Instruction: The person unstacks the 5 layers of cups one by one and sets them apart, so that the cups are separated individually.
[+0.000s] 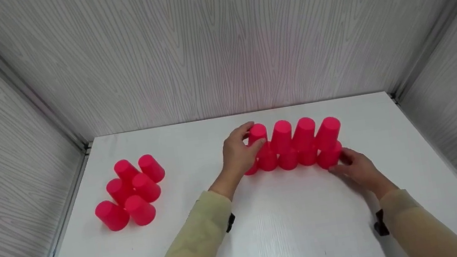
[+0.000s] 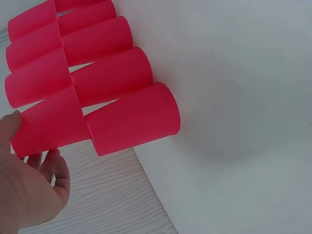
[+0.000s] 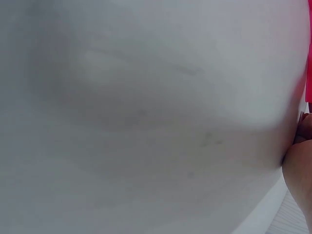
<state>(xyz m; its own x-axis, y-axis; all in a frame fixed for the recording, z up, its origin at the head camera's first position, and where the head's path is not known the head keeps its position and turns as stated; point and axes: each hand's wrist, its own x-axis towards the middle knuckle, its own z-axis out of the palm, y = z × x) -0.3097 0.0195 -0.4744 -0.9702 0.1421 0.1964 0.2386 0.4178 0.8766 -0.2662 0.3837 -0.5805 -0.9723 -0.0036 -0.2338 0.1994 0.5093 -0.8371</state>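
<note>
Red cups stand upside down in two levels on the white table, a bottom row of several with four narrower-looking ends facing up above it. My left hand (image 1: 236, 154) holds the leftmost upper cup (image 1: 258, 131), thumb on the near side and fingers behind. In the left wrist view that same cup (image 2: 51, 122) sits on the seam between lower cups, its rim meeting the end lower cup (image 2: 134, 119). My right hand (image 1: 359, 171) grips the rightmost bottom cup (image 1: 329, 157) between thumb and fingers. Only part of that hand (image 3: 300, 161) shows in the right wrist view.
At the left of the table (image 1: 297, 227) several more red cups (image 1: 141, 209) stand upside down in a loose group. Grey wood-grain panels (image 1: 216, 44) rise behind the table and at both sides.
</note>
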